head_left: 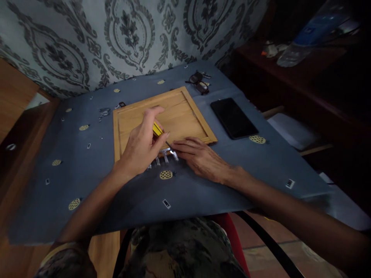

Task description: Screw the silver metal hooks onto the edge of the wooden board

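Note:
A yellow-handled screwdriver [157,129] is gripped in my left hand [142,141], its thin shaft slanting down to the right. The tip meets a metal strip with several hooks [165,154] along the near edge of a framed wooden board [182,112]. My right hand [199,157] lies on the board's near edge, fingers together and pointing left, beside the right end of the strip. Whatever its fingertips pinch is too small to make out.
A black phone [234,117] lies right of the board, with dark glasses [198,82] behind it. Small metal pieces [104,112] are on the blue tablecloth [98,170] at left. A plastic bottle [304,42] rests on a dark surface at the back right.

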Tool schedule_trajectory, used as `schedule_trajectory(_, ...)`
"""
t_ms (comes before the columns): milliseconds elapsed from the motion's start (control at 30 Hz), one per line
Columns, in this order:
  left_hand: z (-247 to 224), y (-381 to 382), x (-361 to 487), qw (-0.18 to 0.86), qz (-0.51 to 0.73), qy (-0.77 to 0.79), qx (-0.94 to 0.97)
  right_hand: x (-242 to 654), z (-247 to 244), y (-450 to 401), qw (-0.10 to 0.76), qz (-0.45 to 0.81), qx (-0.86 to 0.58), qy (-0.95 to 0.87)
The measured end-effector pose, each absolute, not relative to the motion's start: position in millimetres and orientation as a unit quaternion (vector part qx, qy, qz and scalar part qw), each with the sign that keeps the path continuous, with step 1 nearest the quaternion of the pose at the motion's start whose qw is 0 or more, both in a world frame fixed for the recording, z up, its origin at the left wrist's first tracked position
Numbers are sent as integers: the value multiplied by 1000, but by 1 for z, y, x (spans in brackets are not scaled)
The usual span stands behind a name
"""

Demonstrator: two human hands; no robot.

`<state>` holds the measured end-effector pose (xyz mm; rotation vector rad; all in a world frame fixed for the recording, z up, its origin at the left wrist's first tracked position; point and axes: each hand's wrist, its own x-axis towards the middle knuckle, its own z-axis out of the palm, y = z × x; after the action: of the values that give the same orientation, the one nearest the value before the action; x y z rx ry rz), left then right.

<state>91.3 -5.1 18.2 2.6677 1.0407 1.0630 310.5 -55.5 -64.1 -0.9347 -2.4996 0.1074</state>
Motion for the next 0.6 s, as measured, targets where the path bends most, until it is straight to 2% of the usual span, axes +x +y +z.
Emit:
schedule_trajectory(433, 18, -5, 90, 63, 340, 343, 873, 313, -64, -56, 267, 90, -348, -894)
schedule_trajectory(600, 19, -5, 90, 64, 331, 350, 874, 314, -69, -53, 310, 113, -350, -877)
